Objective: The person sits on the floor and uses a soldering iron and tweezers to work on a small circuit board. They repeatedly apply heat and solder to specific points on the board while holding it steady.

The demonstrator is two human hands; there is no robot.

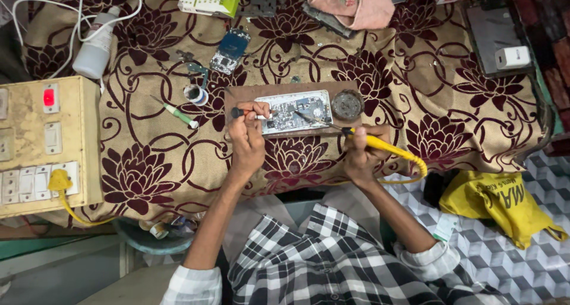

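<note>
The left hand (246, 141) has its grip closed on a small black-and-red-handled tool (249, 112), tip at the left edge of the circuit board (294, 110). The board lies on a brown mat (237, 97) on the floral-clothed counter (148, 162). The right hand (362, 153) grips a yellow soldering iron (380, 143), its tip over the board, near a round tin (347, 105).

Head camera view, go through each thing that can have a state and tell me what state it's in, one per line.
Left hand: closed on a small red-handled tool.
Right hand: gripping the yellow soldering iron, tip on the board.
Circuit board: bare, lying flat on the brown mat.
Switch box: red indicator lit, yellow plug inserted.
White bottle: lying down, capped.
</note>
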